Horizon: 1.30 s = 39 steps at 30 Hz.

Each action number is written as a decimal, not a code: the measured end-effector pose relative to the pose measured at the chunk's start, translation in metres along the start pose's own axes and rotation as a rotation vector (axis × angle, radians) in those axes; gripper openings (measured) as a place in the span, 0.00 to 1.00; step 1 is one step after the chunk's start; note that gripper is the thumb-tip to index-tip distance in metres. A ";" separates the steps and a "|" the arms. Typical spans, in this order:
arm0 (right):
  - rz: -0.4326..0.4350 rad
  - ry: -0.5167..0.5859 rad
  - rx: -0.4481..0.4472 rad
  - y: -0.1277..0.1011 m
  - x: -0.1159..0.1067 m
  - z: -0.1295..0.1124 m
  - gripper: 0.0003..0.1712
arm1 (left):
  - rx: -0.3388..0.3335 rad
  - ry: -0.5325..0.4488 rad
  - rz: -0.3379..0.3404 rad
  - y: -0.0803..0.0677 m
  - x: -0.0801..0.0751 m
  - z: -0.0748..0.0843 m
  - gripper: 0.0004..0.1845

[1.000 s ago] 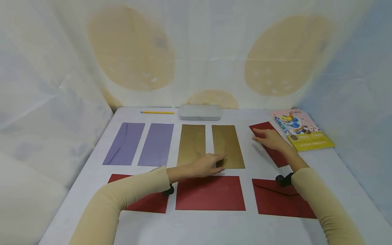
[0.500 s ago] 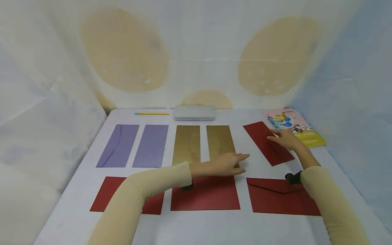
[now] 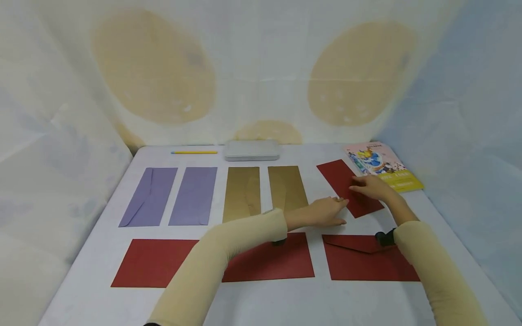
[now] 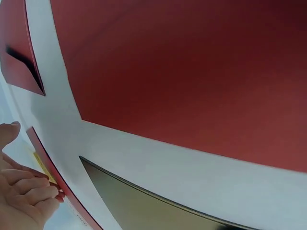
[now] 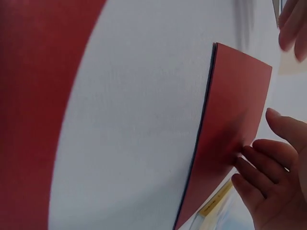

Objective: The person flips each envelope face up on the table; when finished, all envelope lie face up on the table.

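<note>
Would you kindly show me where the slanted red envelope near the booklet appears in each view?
Head: slanted red envelope, right of centre, under both hands.
Left wrist: thin edge at lower left.
Right wrist: right of centre.
Shared landmark: the yellow booklet beside it.

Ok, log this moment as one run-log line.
left hand: fingertips at tilted red envelope near edge | right hand: fingers resting on it | envelope: flat on table, beside booklet

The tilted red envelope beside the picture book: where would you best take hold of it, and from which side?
Take the red envelope by its long left edge, from the left. It lies flat, but the right wrist view shows that edge raised slightly, while the right hand rests on its right side, near the book.
</note>
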State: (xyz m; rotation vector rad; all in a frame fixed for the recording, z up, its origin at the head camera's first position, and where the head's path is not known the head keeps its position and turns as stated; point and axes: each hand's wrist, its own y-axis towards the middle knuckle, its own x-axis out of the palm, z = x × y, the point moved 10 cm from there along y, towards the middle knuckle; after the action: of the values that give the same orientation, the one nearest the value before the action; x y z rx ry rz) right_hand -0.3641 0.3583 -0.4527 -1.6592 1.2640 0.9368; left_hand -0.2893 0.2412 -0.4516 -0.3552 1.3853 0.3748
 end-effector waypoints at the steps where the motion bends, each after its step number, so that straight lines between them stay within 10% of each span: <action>1: 0.000 -0.003 -0.007 0.001 0.001 -0.002 0.36 | -0.011 0.013 -0.003 0.003 0.001 -0.001 0.36; 12: -0.016 -0.015 -0.049 0.002 0.005 -0.021 0.33 | -0.091 0.101 -0.037 0.017 0.012 -0.001 0.39; 39: -0.101 0.003 -0.140 -0.001 -0.007 -0.052 0.29 | -0.200 0.117 -0.070 -0.008 0.014 -0.025 0.39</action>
State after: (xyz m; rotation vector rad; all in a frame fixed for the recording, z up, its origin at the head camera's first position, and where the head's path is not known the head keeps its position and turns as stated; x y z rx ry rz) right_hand -0.3605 0.3133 -0.4267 -1.8156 1.1272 0.9796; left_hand -0.3055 0.2229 -0.4687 -0.5968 1.4485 0.4419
